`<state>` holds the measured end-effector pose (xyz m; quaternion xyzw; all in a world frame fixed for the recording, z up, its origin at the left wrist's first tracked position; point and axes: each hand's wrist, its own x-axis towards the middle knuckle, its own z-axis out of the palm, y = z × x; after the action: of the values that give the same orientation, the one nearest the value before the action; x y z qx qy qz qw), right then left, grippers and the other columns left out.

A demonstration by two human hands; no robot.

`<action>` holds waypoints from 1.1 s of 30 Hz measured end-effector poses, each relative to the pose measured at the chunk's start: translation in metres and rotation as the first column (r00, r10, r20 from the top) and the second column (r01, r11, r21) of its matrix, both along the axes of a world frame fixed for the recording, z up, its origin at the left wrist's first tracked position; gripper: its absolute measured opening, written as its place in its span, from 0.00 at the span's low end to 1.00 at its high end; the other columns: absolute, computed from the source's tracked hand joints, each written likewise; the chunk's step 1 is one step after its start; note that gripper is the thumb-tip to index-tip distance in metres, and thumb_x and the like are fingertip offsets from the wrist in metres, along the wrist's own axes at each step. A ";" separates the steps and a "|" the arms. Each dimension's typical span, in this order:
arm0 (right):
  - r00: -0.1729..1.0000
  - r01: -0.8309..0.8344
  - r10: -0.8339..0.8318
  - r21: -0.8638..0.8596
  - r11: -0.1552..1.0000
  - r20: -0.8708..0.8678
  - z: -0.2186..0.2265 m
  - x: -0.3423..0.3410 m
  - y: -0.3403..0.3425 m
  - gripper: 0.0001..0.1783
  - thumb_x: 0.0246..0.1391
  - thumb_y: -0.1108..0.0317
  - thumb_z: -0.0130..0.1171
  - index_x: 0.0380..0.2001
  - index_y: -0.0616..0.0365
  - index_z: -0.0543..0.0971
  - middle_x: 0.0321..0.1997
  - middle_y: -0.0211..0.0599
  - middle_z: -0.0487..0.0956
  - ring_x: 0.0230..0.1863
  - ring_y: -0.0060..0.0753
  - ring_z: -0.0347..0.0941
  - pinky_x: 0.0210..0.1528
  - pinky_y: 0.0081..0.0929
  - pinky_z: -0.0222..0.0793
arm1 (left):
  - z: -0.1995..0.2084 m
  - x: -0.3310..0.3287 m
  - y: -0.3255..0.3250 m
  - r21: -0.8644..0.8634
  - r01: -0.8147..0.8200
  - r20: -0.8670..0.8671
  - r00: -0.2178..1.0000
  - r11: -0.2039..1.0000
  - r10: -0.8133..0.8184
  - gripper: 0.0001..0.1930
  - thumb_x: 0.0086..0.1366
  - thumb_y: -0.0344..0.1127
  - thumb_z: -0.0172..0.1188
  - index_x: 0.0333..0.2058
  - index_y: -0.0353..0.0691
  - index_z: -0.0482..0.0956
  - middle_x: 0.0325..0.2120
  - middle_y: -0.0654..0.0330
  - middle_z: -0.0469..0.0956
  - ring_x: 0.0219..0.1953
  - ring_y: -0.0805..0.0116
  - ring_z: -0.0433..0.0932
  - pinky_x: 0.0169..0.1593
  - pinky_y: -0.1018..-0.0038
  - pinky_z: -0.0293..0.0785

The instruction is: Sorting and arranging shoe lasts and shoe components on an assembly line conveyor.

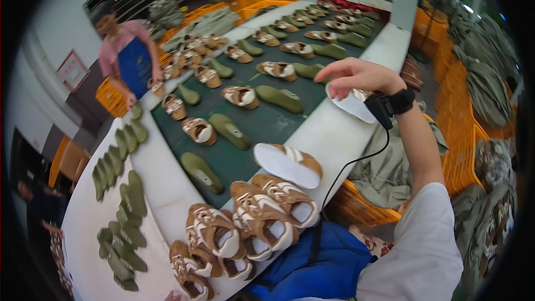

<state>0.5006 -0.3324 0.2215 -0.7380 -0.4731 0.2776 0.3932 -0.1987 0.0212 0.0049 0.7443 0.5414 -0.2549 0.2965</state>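
Observation:
My right hand (362,77), a black strap on its wrist, reaches over the white ledge to the right of the green belt. Its fingers are stretched out and apart, just above a shoe with a white sole (352,107) lying on its side; whether they touch is unclear. Only a sliver of my left hand (174,296) shows at the lower edge, beside the brown-and-white sneakers (214,231) piled in front of me. Another sneaker (288,165) rests on its side on the ledge, white sole toward me.
The green belt (167,128) carries rows of sneakers and green shoe lasts (202,171). More lasts (125,231) line the white table (83,239) at left. Across the belt a person in a blue apron (136,58) handles pieces. Orange crates (446,150) and grey-green cloth stand at right.

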 end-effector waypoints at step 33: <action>0.487 0.611 -0.669 0.329 0.720 0.562 -0.308 -0.054 -0.022 0.15 0.41 0.71 0.58 0.36 0.57 0.74 0.43 0.38 0.71 0.47 0.44 0.65 0.53 0.39 0.58 | -0.015 0.466 0.089 0.153 0.463 -0.113 0.886 0.873 -0.450 0.43 0.50 0.50 0.63 0.62 0.49 0.52 0.37 0.49 0.78 0.23 0.64 0.80 0.34 0.69 0.77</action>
<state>0.4462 -0.3547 -0.0862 -0.8902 -0.2803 -0.1811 0.3100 0.2672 0.1107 -0.0100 0.8642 0.3813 -0.2964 0.1410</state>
